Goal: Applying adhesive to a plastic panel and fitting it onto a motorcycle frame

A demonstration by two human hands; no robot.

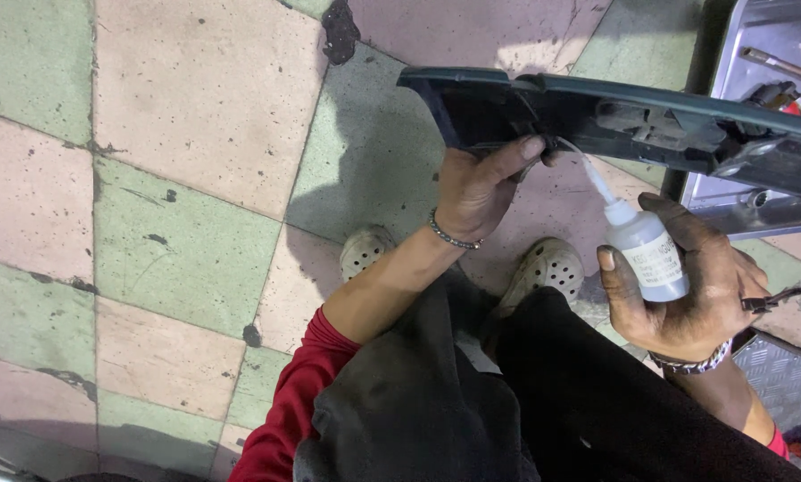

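- My left hand [478,189] is curled around the lower edge of the dark panel [597,112], thumb pressed up against it, fingers out of sight behind. I judge that grip is there to steady the piece where the nozzle meets it.
- The panel hangs in the air, long and slightly tilted, running from the middle of the view off to the right edge. It is held off the floor [186,178], so its underside faces me and can be reached.
- My right hand [686,286] is closed around a small white bottle [650,254], fingers wrapped behind it and thumb on its near side, a hold that suits squeezing.
- The bottle is tipped up and to the left, so its thin nozzle [588,174] points at the panel just beside my left thumb; the tip looks to be touching or nearly touching the panel.
- Below, my shoes [552,268] rest on the worn tiled floor, knees drawn up, which puts the work close over my lap.
- A metal tray [757,36] with tools stands at upper right, behind the panel, within reach.
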